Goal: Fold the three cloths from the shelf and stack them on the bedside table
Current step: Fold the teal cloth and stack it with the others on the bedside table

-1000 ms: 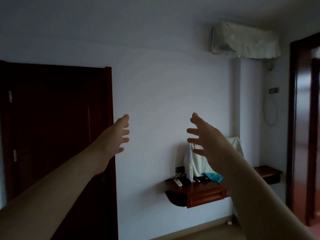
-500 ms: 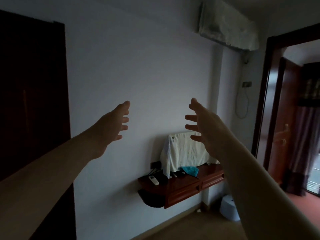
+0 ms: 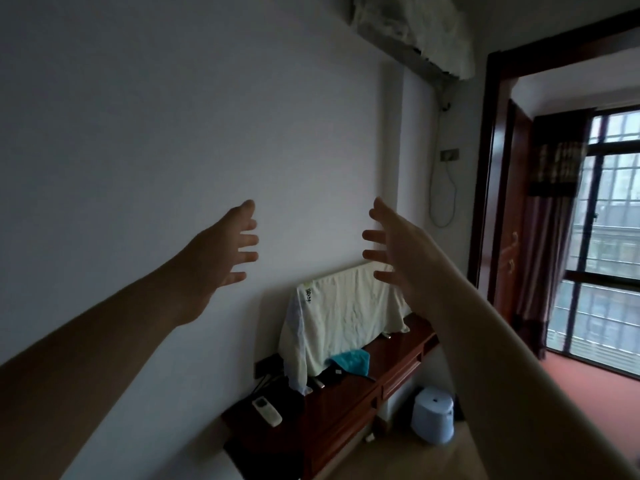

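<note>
My left hand (image 3: 221, 252) and my right hand (image 3: 398, 251) are stretched out in front of me in mid-air, fingers spread, holding nothing. Below and beyond them a dark wooden wall shelf (image 3: 349, 400) is fixed to the white wall. A cream cloth (image 3: 343, 320) is draped over something upright on the shelf. A small teal cloth (image 3: 351, 362) lies crumpled at its foot. My right hand overlaps the cream cloth's top right corner in the view but is well short of it. No bedside table is in view.
A white remote (image 3: 266, 411) and dark small items lie on the shelf's left part. A pale blue stool (image 3: 433, 414) stands on the floor under the shelf's right end. A covered air conditioner (image 3: 412, 26) hangs high. An open doorway (image 3: 498, 188) on the right leads to a windowed room.
The view has swung right and down: the dark door on the left has gone out of frame, the shelf and doorway have come closer. Both hands stay raised and spread.
</note>
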`<control>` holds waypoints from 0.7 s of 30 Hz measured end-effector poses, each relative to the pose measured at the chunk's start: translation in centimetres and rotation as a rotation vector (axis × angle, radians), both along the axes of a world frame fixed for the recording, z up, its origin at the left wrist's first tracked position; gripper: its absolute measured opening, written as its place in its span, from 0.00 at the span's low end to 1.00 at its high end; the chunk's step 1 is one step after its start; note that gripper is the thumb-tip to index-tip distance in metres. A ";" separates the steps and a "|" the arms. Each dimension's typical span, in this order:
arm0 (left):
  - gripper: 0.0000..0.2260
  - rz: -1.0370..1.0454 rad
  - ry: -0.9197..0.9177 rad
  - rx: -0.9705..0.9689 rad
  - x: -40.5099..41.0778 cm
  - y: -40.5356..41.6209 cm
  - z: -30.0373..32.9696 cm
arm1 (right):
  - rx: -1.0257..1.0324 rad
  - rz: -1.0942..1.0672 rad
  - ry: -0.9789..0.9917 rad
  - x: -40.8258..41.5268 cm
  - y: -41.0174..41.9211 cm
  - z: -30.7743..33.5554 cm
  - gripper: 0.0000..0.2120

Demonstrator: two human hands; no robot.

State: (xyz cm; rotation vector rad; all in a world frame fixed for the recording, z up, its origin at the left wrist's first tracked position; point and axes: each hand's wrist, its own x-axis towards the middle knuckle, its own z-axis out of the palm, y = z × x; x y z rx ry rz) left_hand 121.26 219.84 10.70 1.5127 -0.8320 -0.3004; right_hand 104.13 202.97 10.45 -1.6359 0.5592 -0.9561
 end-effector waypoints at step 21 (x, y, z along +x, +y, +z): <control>0.28 -0.680 0.019 0.034 13.5 -31.0 -3.0 | 0.022 -0.613 0.103 6.4 -14.8 -1.9 0.25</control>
